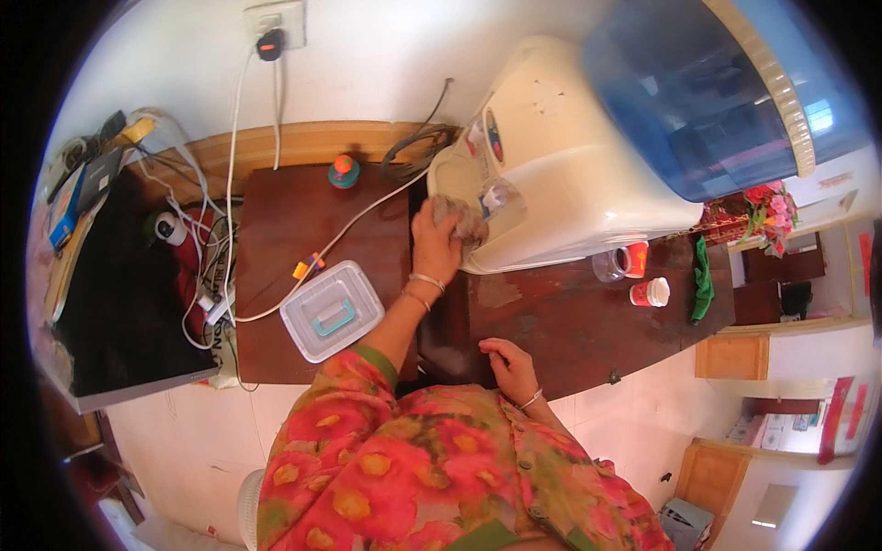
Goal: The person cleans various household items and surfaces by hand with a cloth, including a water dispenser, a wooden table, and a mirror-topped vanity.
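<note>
My left hand grips a crumpled grey-brown cloth. It presses the cloth against the lower front of a cream water dispenser, beside the drip tray and the taps. Part of the tray is hidden by the cloth. A large blue water bottle sits on top of the dispenser. Near the front edge of the dark red wooden table, my right hand is loosely bent, with a gap between thumb and fingers and nothing visible in it.
Left of my arm stands a clear plastic box with a turquoise-handled lid. A white cable crosses the tabletop near a small green-and-orange toy. A television stands at left. Paper cups and a green cloth lie right.
</note>
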A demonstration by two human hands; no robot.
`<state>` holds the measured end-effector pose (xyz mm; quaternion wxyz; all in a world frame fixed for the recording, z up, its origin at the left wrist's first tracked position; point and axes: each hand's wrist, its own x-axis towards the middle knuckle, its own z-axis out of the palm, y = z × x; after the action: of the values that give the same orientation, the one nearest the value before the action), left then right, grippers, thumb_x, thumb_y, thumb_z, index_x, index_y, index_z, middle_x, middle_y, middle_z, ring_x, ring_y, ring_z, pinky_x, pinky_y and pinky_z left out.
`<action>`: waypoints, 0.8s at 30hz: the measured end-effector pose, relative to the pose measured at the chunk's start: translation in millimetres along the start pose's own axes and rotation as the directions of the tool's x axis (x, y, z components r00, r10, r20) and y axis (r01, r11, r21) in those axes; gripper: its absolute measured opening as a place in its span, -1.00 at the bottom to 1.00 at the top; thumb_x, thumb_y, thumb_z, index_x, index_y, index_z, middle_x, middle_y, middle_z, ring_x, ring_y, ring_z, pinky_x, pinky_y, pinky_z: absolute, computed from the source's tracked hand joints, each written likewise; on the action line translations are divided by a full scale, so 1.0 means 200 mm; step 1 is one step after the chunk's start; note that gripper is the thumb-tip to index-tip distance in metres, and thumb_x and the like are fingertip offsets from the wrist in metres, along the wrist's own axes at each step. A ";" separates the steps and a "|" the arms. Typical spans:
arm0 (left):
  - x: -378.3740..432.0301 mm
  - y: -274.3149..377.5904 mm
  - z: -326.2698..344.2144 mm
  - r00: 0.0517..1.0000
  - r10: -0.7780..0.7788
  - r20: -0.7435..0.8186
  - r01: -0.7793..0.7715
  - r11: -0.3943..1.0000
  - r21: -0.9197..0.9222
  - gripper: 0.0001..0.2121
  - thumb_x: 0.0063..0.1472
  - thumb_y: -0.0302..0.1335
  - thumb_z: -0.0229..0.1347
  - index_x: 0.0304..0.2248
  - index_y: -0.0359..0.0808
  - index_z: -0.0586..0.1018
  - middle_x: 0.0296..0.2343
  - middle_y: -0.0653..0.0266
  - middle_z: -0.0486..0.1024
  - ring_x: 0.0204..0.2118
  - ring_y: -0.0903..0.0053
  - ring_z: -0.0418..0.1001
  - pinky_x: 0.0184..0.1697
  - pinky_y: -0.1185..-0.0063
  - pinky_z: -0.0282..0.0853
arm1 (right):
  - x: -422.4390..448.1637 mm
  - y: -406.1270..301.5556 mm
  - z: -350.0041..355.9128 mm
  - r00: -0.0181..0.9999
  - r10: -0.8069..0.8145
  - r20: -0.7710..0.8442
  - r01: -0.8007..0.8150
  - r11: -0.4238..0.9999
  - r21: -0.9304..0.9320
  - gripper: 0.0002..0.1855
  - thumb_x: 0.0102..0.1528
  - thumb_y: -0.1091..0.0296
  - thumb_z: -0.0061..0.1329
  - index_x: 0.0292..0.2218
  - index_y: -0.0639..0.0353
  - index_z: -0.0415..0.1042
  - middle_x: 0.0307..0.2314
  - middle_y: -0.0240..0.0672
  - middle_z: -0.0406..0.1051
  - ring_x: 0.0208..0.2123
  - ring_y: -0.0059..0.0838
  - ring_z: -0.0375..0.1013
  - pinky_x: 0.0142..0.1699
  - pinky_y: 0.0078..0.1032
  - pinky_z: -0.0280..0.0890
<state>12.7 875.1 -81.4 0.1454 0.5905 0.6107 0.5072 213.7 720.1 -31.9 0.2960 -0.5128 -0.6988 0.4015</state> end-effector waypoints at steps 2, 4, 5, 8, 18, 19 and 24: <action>-0.14 0.08 -0.03 0.998 -0.063 0.001 0.062 0.994 -0.085 -0.62 -0.05 -0.63 0.06 -0.16 -0.22 0.49 0.04 -0.18 0.13 0.06 -0.08 0.15 0.12 0.32 0.13 | -0.01 0.01 0.00 1.000 -0.003 -0.006 0.003 1.000 0.010 -0.80 0.09 0.63 -0.14 -0.25 0.29 0.47 -0.33 -0.23 0.48 -0.31 -0.47 0.48 -0.19 -0.59 0.34; -0.18 0.12 -0.07 0.991 -0.135 0.008 0.134 0.974 -0.180 -0.64 -0.03 -0.64 0.05 -0.16 -0.25 0.47 0.02 -0.19 0.14 0.03 -0.07 0.19 0.10 0.35 0.15 | -0.01 0.02 -0.01 1.000 -0.006 0.005 0.006 1.000 0.005 -0.80 0.09 0.64 -0.14 -0.25 0.30 0.47 -0.34 -0.24 0.48 -0.31 -0.47 0.48 -0.19 -0.60 0.34; -0.20 0.12 -0.09 0.985 -0.170 0.013 0.168 0.959 -0.228 -0.64 -0.03 -0.64 0.05 -0.16 -0.26 0.46 0.01 -0.19 0.15 0.02 -0.07 0.21 0.09 0.36 0.16 | -0.01 0.02 -0.01 1.000 -0.007 0.009 0.007 1.000 0.002 -0.80 0.09 0.64 -0.14 -0.25 0.30 0.47 -0.35 -0.24 0.48 -0.32 -0.47 0.48 -0.19 -0.60 0.34; -0.28 0.13 -0.09 0.964 -0.267 -0.003 0.250 0.906 -0.341 -0.69 0.02 -0.63 0.05 -0.18 -0.28 0.45 -0.08 -0.11 0.23 -0.04 -0.02 0.27 0.04 0.41 0.20 | 0.00 0.04 -0.01 0.999 0.010 0.036 -0.010 1.000 0.013 -0.80 0.09 0.63 -0.14 -0.25 0.29 0.47 -0.36 -0.25 0.49 -0.33 -0.51 0.47 -0.19 -0.61 0.34; -0.46 0.23 0.03 0.885 -0.464 0.044 0.435 0.790 -0.432 -0.70 0.11 -0.54 0.05 -0.14 -0.37 0.35 -0.17 0.03 0.25 -0.07 0.18 0.23 0.03 0.44 0.16 | 0.10 0.16 -0.24 0.966 0.158 -0.204 -0.102 0.960 0.262 -0.56 0.14 0.50 -0.10 0.06 0.21 0.21 -0.09 -0.22 0.32 -0.16 -0.46 0.40 -0.16 -0.58 0.35; -0.41 0.23 0.03 0.885 -0.466 0.012 0.423 0.792 -0.441 -0.69 0.12 -0.53 0.05 -0.13 -0.37 0.34 -0.16 0.03 0.24 -0.07 0.19 0.23 0.03 0.44 0.15 | 0.16 0.15 -0.30 0.944 0.155 -0.291 -0.058 0.947 0.315 -0.47 0.14 0.47 -0.09 0.13 0.19 0.13 0.01 -0.19 0.25 -0.11 -0.44 0.38 -0.15 -0.55 0.36; -0.37 0.19 0.16 0.894 -0.432 -0.120 0.372 0.864 -0.340 -0.70 0.14 -0.59 0.04 -0.12 -0.32 0.34 -0.14 0.00 0.16 -0.10 0.15 0.23 -0.01 0.41 0.17 | 0.45 0.10 -0.55 0.874 0.164 -0.457 0.009 0.935 0.354 -0.09 0.12 0.35 0.02 0.27 0.03 -0.33 0.24 -0.15 -0.26 0.10 -0.20 0.16 0.01 -0.45 0.29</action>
<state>78.6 815.9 -95.9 0.2793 0.3678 0.6449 0.6089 287.2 837.7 6.0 0.5281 -0.5642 -0.5008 0.3898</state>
